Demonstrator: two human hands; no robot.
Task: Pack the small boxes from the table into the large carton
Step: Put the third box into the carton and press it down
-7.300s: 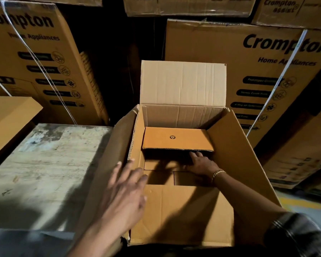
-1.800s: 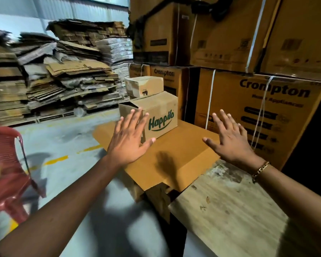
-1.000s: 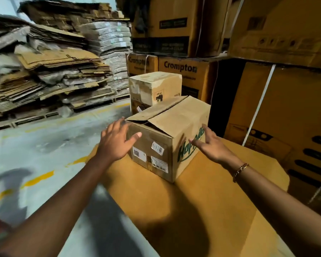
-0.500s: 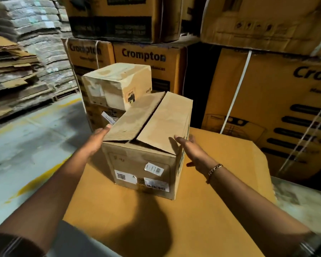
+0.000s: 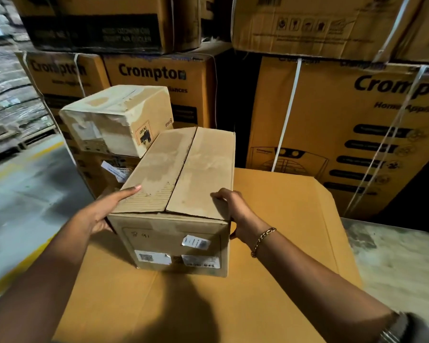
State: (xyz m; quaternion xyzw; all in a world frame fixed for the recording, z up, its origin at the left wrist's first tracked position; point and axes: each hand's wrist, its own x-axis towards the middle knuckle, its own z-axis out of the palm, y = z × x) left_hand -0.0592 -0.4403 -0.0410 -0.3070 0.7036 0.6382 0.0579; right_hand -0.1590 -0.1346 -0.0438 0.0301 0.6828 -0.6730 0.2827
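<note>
Clamping the scuffed, sticker-labelled, flaps-shut small box (image 5: pixel 183 184) are left hand (image 5: pixel 102 214) and right hand (image 5: pixel 235 211).

Strapped Crompton cartons (image 5: pixel 357 134) stacked behind; grey floor (image 5: pixel 22 199) left.

Crompton cartons (image 5: pixel 156 78) stacked high, white-strapped | grey concrete floor (image 5: pixel 22 201) left of them | flattened cardboard piles (image 5: pixel 5 95) farther left | dim light
</note>
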